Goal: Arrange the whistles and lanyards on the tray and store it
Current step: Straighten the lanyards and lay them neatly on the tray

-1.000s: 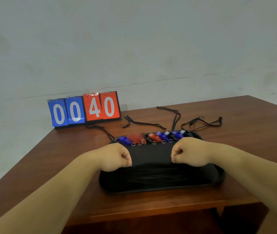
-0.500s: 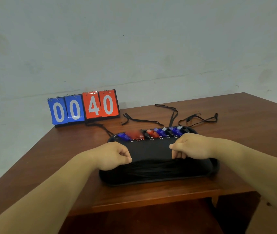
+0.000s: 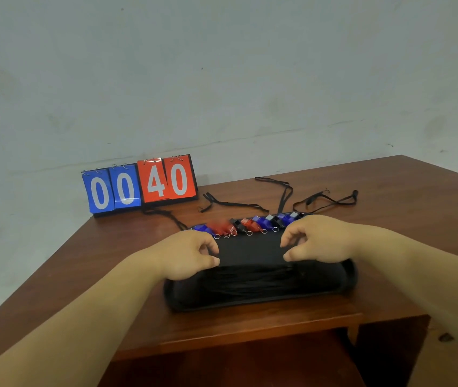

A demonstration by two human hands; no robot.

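Head view, as I see it from my remote seat: a black tray (image 3: 258,298) lies on a brown wooden table (image 3: 417,208), its long axis running left to right, parallel to the near table edge and just behind it. A row of whistles (image 3: 250,226), blue, red and black, lines the tray's far rim, each with a small metal ring turned toward me. A bundle of black lanyards (image 3: 253,280) lies along the tray's near half, its strands following the same left-right axis.

My left hand (image 3: 186,255) rests over the tray's left end, fingers curled with thumb and fingertips close together; I cannot tell whether they pinch a cord. My right hand (image 3: 317,238) hovers over the right end, fingers loosely bent and parted, thumb low near the bundle, nothing visibly held.

Several loose lanyards (image 3: 331,201) lie on the table beyond the tray, some trailing toward its far rim. A flip scoreboard (image 3: 141,185) reading 00 in blue and 40 in red stands at the table's far left corner against the wall (image 3: 222,79), well apart from the tray. Bare tabletop lies to the tray's left and right; the near edge leaves only a narrow strip of wood in front.
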